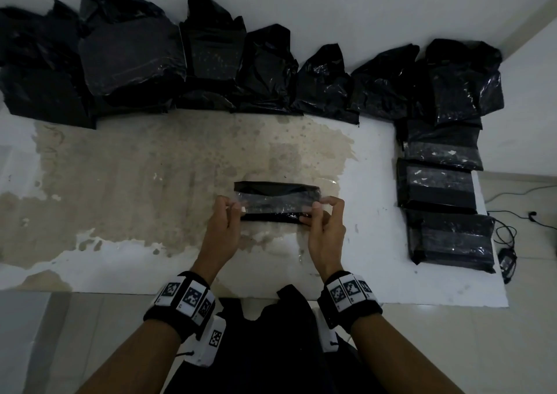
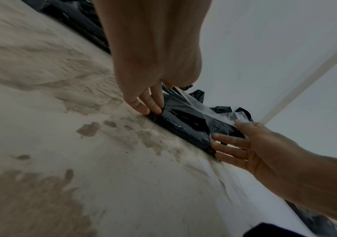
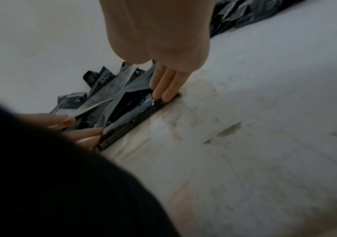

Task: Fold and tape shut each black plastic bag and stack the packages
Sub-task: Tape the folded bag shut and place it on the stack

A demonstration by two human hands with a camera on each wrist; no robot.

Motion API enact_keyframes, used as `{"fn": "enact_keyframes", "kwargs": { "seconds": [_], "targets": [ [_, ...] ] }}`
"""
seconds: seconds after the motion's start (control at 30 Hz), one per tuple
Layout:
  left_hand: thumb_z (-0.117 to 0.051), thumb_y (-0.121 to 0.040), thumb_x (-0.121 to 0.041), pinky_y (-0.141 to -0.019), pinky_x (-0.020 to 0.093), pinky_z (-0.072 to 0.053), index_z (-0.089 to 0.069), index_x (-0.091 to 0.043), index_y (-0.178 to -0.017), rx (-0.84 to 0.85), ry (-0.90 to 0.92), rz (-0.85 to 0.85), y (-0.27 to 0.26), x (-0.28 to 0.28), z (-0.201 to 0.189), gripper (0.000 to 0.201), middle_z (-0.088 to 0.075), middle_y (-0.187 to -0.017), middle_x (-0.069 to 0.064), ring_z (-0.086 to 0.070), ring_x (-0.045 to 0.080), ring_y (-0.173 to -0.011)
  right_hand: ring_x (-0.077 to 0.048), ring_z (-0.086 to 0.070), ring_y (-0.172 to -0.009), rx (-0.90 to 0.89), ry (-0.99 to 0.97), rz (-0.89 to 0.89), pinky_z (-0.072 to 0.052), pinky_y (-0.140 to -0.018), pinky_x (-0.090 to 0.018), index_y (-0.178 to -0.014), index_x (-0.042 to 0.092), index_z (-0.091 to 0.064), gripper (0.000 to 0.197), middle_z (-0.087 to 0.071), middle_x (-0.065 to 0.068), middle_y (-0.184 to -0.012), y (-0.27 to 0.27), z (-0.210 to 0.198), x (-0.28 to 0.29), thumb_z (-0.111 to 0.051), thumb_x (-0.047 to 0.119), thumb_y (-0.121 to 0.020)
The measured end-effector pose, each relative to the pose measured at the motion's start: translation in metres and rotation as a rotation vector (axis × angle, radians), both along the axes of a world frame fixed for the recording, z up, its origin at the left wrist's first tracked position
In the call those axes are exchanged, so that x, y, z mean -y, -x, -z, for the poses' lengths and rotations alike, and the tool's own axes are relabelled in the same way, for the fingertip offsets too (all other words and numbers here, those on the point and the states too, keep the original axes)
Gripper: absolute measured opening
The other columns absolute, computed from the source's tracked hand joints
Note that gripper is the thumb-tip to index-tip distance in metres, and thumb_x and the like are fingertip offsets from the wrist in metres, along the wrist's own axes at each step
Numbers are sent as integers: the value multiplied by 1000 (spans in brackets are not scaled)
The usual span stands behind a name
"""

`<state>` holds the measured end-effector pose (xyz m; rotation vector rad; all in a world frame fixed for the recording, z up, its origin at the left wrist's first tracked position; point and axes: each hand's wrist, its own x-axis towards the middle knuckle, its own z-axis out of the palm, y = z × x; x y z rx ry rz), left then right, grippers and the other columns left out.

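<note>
between hands (image 1: 272,212), folded bag (image 1: 275,189) lies crosswise (long axis left-right)

i count two hands at work, my left hand (image 1: 221,228) and my right hand (image 1: 325,228), each with one marker band at the wrist. between them they pinch one strip of clear tape (image 1: 277,202), stretched over one folded package (image 1: 277,187) on the one table (image 1: 150,182). down the right side i count three taped packages (image 1: 437,185) in a column running near to far. along the far edge lie the loose black bags (image 1: 129,56): i make out about seven humps, but they overlap, so i cannot fix the number. on the floor to the right sits one small adapter (image 1: 508,262) with its cable.
</note>
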<state>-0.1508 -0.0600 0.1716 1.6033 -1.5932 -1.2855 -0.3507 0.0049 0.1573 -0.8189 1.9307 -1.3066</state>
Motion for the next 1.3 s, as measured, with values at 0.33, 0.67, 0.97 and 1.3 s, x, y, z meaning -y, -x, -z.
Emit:
{"fn": "enact_keyframes", "kwargs": {
  "seconds": [0.33, 0.67, 0.97, 1.3],
  "targets": [
    [-37, -109, -25, -52, 30, -35, -35, -21, -89, -2, -61, 62, -2, 8, -4, 20, -65, -88, 1, -41, 1, -46, -26, -62, -60, -361, -78, -63, -49, -62, -42, -111, 39, -31, 21, -68, 2, -72, -5, 0, -7, -23, 56, -102],
    [-43, -99, -29, -80, 28, -37, -51, -15, -91, 205, 397, 285, -7, 23, -9, 17, -55, -102, -5, -47, 15, -89, -27, -65, -58, -386, -130, -123, -53, -62, -48, -114, 35, -30, 33, -69, 0, -69, -3, 4, -2, -19, 62, -98],
    [-38, -108, -25, -42, 23, -31, -40, -13, -98, 95, 192, 281, 16, 31, -17, 16, -65, -78, -12, -43, 7, -44, -24, -67, -58, -367, -155, -143, -55, -60, -47, -108, 37, -30, 24, -68, 0, -71, -1, -2, -1, -25, 59, -99],
    [-31, -108, -31, -39, 33, -30, -38, -12, -97, 71, 154, 234, 15, 28, -10, 23, -65, -70, -10, -39, 16, -41, -11, -57, -76, -621, -2, -163, -47, -56, -24, -98, 17, -62, 5, -53, 4, -100, 2, -18, -7, -65, 21, -98]
  ]
}}
